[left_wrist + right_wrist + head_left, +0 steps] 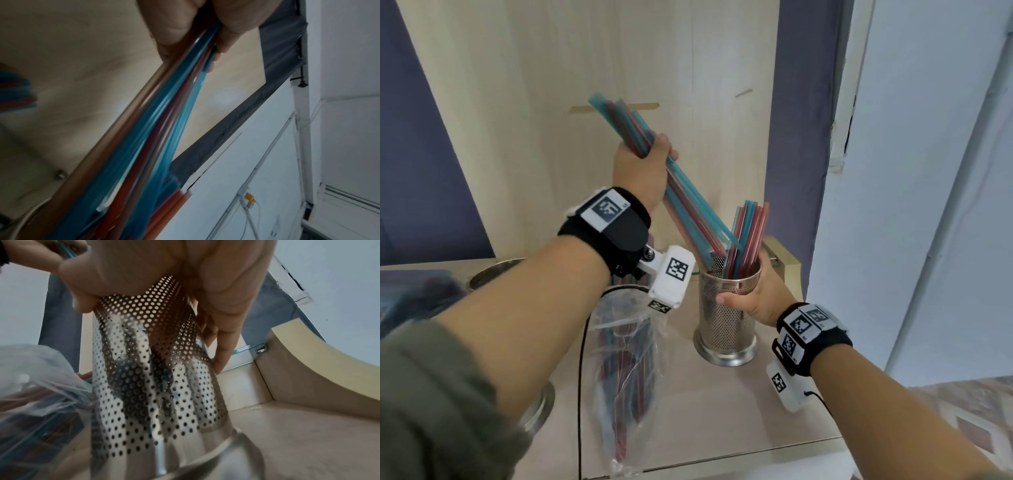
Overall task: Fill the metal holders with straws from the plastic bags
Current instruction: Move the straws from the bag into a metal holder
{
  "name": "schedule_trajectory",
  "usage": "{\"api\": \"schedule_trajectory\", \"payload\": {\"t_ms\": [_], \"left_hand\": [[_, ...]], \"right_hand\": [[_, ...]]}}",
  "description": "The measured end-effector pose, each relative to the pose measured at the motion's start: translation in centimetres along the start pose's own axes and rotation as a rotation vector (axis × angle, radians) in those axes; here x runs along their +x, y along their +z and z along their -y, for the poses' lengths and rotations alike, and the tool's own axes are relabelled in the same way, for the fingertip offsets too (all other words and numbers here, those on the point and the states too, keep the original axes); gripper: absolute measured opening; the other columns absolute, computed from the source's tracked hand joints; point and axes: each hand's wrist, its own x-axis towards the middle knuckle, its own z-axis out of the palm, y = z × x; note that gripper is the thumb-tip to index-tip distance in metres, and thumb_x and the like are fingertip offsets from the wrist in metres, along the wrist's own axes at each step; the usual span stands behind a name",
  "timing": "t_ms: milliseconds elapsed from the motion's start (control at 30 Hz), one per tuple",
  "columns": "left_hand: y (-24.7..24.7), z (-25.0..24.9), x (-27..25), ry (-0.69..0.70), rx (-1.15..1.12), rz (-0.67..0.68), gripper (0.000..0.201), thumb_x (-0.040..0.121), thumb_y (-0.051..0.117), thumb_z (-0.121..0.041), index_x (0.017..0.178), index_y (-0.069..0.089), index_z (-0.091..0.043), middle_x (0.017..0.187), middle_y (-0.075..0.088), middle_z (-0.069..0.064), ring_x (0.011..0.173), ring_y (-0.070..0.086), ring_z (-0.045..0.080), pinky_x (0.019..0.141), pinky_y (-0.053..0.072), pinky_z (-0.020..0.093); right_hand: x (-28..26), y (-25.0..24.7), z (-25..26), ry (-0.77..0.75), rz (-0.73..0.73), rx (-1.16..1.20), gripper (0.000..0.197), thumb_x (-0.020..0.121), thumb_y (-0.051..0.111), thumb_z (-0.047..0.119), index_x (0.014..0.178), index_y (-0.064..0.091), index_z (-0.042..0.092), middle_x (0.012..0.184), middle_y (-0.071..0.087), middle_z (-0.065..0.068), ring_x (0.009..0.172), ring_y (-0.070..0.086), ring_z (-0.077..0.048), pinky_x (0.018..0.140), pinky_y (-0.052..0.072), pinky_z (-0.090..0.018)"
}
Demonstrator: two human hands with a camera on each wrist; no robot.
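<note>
My left hand [643,164] grips a slanted bundle of blue and red straws [681,195] around its middle; its lower ends reach the mouth of a perforated metal holder [726,322]. In the left wrist view the straw bundle [148,138] runs down from my curled fingers [174,29]. My right hand [753,294] wraps around the holder's upper rim, with several straws [748,236] standing inside it. In the right wrist view my fingers [222,305] curl round the holder's perforated wall [156,369]. A clear plastic bag [626,370] with more straws lies left of the holder.
Another metal holder [493,272] stands at the far left behind my left arm, and a blurred straw bag [417,294] lies beside it. A wooden panel [585,85] rises behind the counter. A curved wooden piece [787,263] sits behind the holder. A black cable [580,377] crosses the counter.
</note>
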Motion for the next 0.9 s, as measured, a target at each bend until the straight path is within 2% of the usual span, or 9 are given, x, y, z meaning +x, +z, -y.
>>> {"api": "schedule_trajectory", "payload": {"t_ms": [133,300,367,433,533,600,700,800,900], "left_hand": [[1.1,2.8,0.4,-0.090,0.097,-0.014,0.014,0.093,0.056,-0.026,0.093,0.053,-0.012,0.064,0.063,-0.009,0.062,0.058,0.011,0.070,0.050,0.030],[2.0,-0.1,3.4,-0.046,-0.010,-0.066,0.015,0.089,0.059,-0.021,0.077,0.051,-0.016,0.054,0.060,-0.008,0.057,0.056,0.013,0.066,0.049,0.031],[2.6,-0.7,3.3,-0.046,-0.023,0.010,0.019,0.087,0.061,-0.022,0.070,0.053,-0.018,0.055,0.060,-0.007,0.059,0.055,0.016,0.070,0.050,0.037],[2.9,0.2,2.0,-0.058,0.090,0.134,0.019,0.083,0.062,-0.033,0.071,0.055,-0.020,0.062,0.062,-0.006,0.067,0.057,0.020,0.081,0.053,0.045],[3.0,2.6,-0.8,-0.051,0.346,0.303,0.017,0.091,0.059,-0.033,0.080,0.059,-0.020,0.074,0.064,-0.005,0.074,0.061,0.018,0.089,0.053,0.046],[2.9,4.1,-2.2,-0.071,0.490,0.376,0.017,0.095,0.056,-0.032,0.098,0.062,-0.016,0.086,0.063,-0.005,0.078,0.058,0.012,0.086,0.050,0.036],[2.8,5.9,-3.6,-0.198,0.621,0.546,0.037,0.095,0.055,-0.035,0.127,0.056,-0.017,0.107,0.059,-0.004,0.096,0.054,0.012,0.087,0.039,0.025],[2.9,7.6,-4.1,-0.291,0.628,0.635,0.041,0.093,0.059,-0.037,0.130,0.054,-0.021,0.122,0.063,-0.002,0.109,0.060,0.017,0.099,0.044,0.033],[2.9,8.5,-4.3,-0.313,0.611,0.646,0.045,0.091,0.063,-0.034,0.133,0.052,-0.022,0.123,0.064,-0.001,0.113,0.061,0.019,0.096,0.047,0.033]], "right_hand": [[-0.3,0.1,0.0,0.003,0.004,-0.008,0.113,0.046,0.093,0.056,0.137,0.028,0.036,0.129,0.059,0.012,0.120,0.058,-0.011,0.102,0.049,-0.043],[-0.5,0.1,-0.1,-0.003,-0.002,-0.001,0.109,0.048,0.091,0.054,0.136,0.028,0.035,0.127,0.058,0.014,0.118,0.057,-0.009,0.103,0.048,-0.039],[-0.6,0.2,-0.2,-0.012,-0.003,0.024,0.108,0.049,0.091,0.050,0.136,0.028,0.034,0.126,0.058,0.014,0.118,0.057,-0.008,0.103,0.048,-0.036],[-0.6,0.3,-0.2,-0.020,-0.006,0.044,0.108,0.050,0.092,0.047,0.136,0.029,0.033,0.127,0.059,0.013,0.118,0.057,-0.007,0.102,0.049,-0.035],[-0.7,0.3,-0.2,-0.027,-0.010,0.052,0.105,0.053,0.093,0.040,0.136,0.029,0.031,0.125,0.060,0.012,0.116,0.058,-0.005,0.102,0.049,-0.035],[-0.8,0.2,-0.1,-0.033,-0.013,0.064,0.106,0.054,0.093,0.036,0.138,0.029,0.028,0.124,0.061,0.012,0.115,0.059,-0.004,0.102,0.049,-0.033],[-0.6,0.3,-0.2,-0.033,-0.021,0.077,0.111,0.053,0.094,0.041,0.141,0.028,0.027,0.127,0.060,0.011,0.119,0.057,-0.005,0.103,0.049,-0.036],[-0.6,0.5,-0.3,-0.024,-0.029,0.080,0.114,0.051,0.095,0.046,0.141,0.029,0.027,0.130,0.059,0.009,0.123,0.056,-0.010,0.103,0.048,-0.043],[-0.7,0.5,-0.3,-0.028,-0.034,0.074,0.115,0.049,0.095,0.048,0.141,0.028,0.029,0.131,0.058,0.010,0.123,0.055,-0.010,0.103,0.048,-0.043]]}}
